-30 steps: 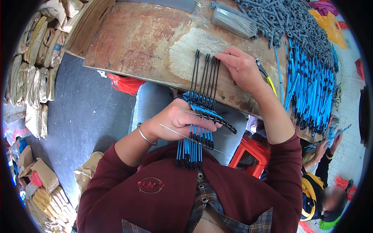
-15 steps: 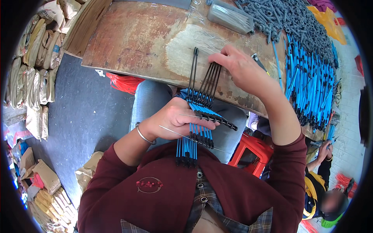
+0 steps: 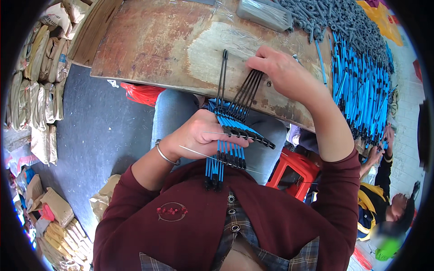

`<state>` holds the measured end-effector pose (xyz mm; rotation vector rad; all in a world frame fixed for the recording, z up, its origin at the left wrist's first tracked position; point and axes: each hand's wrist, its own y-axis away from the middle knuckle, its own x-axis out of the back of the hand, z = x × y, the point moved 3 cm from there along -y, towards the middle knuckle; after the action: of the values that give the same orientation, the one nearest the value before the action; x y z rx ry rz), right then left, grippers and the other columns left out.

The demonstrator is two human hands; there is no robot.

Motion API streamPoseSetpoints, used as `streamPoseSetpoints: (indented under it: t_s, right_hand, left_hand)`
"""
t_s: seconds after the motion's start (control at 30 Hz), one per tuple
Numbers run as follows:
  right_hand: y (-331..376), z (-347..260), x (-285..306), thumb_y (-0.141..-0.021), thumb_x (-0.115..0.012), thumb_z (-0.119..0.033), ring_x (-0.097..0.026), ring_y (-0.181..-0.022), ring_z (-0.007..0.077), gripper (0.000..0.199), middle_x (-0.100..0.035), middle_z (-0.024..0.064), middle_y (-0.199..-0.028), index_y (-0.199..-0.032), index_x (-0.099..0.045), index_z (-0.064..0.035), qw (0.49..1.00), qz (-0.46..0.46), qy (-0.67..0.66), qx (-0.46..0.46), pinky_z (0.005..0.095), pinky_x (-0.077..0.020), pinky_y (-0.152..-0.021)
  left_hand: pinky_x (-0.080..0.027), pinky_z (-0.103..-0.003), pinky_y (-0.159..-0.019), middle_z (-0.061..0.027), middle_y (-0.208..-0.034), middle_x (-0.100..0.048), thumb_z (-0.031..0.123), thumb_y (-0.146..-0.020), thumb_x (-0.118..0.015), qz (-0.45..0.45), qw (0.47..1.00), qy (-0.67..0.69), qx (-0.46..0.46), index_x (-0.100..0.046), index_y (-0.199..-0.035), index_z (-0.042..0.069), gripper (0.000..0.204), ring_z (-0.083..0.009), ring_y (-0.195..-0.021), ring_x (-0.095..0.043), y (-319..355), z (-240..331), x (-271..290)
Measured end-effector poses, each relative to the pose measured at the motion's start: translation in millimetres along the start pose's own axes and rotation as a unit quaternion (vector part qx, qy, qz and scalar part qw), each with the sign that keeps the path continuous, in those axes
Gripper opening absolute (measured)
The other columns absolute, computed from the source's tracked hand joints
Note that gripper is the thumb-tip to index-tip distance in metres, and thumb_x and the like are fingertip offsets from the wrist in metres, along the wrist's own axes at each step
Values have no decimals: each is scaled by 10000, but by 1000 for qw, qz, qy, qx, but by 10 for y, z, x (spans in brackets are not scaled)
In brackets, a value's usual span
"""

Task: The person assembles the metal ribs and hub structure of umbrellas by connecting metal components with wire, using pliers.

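Your left hand (image 3: 203, 132) is closed around the bundle (image 3: 237, 123) of blue strands, which you hold over your lap, just off the counter's (image 3: 140, 49) near edge. Your right hand (image 3: 280, 67) has thumb and fingers pinched on the tops of most of the black rods (image 3: 244, 95), fanning them toward the counter's right side, above its near edge. The work looks partway along: two thin wires (image 3: 192, 152) cross the bundle, and black ends sit in a row along each, so those rows seem to be strung. What appears left apart is a narrow group of rods (image 3: 223, 74) at the left, standing outside your right-hand pinch, and some loose ends (image 3: 214, 180) hanging below the lower wire; whether these are strung too, you cannot tell. Along the counter's right edge lies a big stack of blue pieces (image 3: 357, 86), with grey parts (image 3: 323, 18) heaped toward the far right corner; whether that stack is finished or waiting is unclear. A clear tray (image 3: 264, 16) of thin pins sits near the far edge, with loose pins scattered beside it.
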<state>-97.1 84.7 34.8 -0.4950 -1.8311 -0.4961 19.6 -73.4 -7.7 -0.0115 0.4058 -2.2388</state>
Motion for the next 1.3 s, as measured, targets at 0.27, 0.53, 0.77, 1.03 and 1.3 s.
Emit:
streamPoseSetpoints:
  t_s: [0.27,0.53,0.77,1.03,1.3]
  right_hand:
    - [-18,32,-15,-695,-436,92,-525,-888,347,318,-518,143,-908,-958,-551,-45,1000,-3,-7,3,390,-432,-750]
    - [-22,14,-6,-684,-428,108,-526,-892,340,335,-517,139,-914,-955,-555,-43,1000,11,-9,5,387,-434,-747]
    - [-65,49,-21,-678,-436,106,-527,-890,336,322,-517,132,-914,-941,-548,-42,999,14,-9,31,388,-436,-742]
    - [-85,41,-30,-678,-441,104,-525,-886,335,312,-517,123,-910,-930,-543,-49,999,22,-15,33,386,-436,-740]
    - [-97,49,-56,-680,-444,101,-522,-890,329,299,-511,121,-905,-917,-540,-55,999,33,-2,35,381,-436,-738]
  left_hand:
    - [-502,-302,-711,-84,-916,-661,41,-714,-650,8,1000,-13,3,-665,-908,66,196,-227,-842,-640,19,-31,19]
    - [-499,-299,-705,-73,-919,-662,47,-699,-667,17,999,22,27,-669,-904,84,209,-224,-841,-639,-2,3,32]
    - [-495,-292,-688,-63,-901,-665,45,-677,-680,10,998,-52,-16,-673,-914,109,245,-221,-832,-640,-11,-25,46]
    - [-474,-274,-606,-41,-755,-662,27,-632,-689,-11,994,-86,59,-696,-889,150,285,-212,-713,-643,63,-136,71]
    - [-480,-267,-625,-44,-740,-659,47,-635,-667,-6,996,-60,59,-700,-904,150,290,-222,-705,-640,78,-170,71]
